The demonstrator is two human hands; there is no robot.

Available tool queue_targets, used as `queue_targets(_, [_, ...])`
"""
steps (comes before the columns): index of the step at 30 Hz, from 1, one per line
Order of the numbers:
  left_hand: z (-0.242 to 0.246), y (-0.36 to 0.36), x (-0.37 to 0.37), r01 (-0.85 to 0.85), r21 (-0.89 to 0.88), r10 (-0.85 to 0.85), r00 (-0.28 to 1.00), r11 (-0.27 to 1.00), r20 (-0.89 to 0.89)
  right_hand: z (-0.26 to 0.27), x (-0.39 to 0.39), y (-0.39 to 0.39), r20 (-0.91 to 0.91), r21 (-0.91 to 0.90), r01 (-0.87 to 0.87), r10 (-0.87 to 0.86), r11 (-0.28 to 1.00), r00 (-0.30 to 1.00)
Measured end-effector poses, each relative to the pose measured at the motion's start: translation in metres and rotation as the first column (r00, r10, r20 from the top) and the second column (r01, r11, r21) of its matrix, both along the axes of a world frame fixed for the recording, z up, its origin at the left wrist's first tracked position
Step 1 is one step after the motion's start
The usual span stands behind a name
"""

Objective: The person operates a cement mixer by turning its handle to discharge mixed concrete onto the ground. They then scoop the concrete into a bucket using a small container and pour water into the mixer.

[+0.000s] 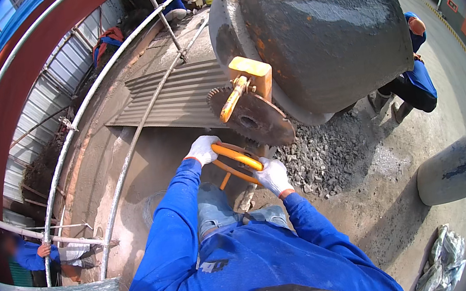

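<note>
My left hand (204, 149), in a white knit glove, grips the upper left of an orange metal handwheel (238, 157). My gloved right hand (273, 176) is closed on the wheel's right side. Just beyond the wheel is a rusty toothed gear disc (253, 116) beneath a yellow bracket (252, 70) with a lever. Behind these rises the large drum of a concrete mixer (324, 32), coated in grey cement. A heap of crushed stone (322, 155) lies on the ground below the drum.
A tall grey bucket (448, 172) stands at right, with crumpled sacks (440, 261) nearer. One person (420, 72) bends beside the drum; another (31, 256) grips a pole at lower left. Scaffold pipes (138, 131) and corrugated sheet (182, 94) lie to the left. A third person squats at the back.
</note>
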State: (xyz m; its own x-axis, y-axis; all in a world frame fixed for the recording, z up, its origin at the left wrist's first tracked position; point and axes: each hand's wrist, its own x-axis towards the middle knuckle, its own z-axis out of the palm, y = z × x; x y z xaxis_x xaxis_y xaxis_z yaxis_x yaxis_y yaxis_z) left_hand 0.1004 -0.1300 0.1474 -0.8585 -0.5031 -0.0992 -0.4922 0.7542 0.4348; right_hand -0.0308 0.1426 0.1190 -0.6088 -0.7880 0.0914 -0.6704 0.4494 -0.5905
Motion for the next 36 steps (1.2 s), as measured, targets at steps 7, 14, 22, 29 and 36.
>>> queue_targets(7, [-0.008,0.001,0.006,-0.054,-0.032,0.052,0.997,0.998,-0.051,0.005,0.001,0.001,0.075,0.017,-0.044,0.042,0.999,0.996])
queue_targets(14, [-0.004,0.008,0.009,-0.046,-0.026,0.043,0.993,0.999,-0.106,0.007,0.002,-0.002,0.098,0.018,-0.036,0.034,0.999,0.995])
queue_targets(22, [-0.009,0.006,0.007,-0.081,-0.033,0.079,0.996,0.996,-0.05,0.013,0.005,0.003,0.06,0.057,-0.014,0.011,0.998,0.998])
queue_targets(29, [-0.004,0.008,0.003,-0.049,-0.058,0.043,0.994,0.997,-0.098,0.013,0.005,0.006,0.05,0.019,-0.008,0.007,1.0,0.999])
queue_targets(36, [-0.019,0.002,0.008,-0.055,0.023,0.058,0.991,0.998,-0.124,0.014,0.005,0.009,0.106,0.005,-0.015,0.015,1.0,0.994])
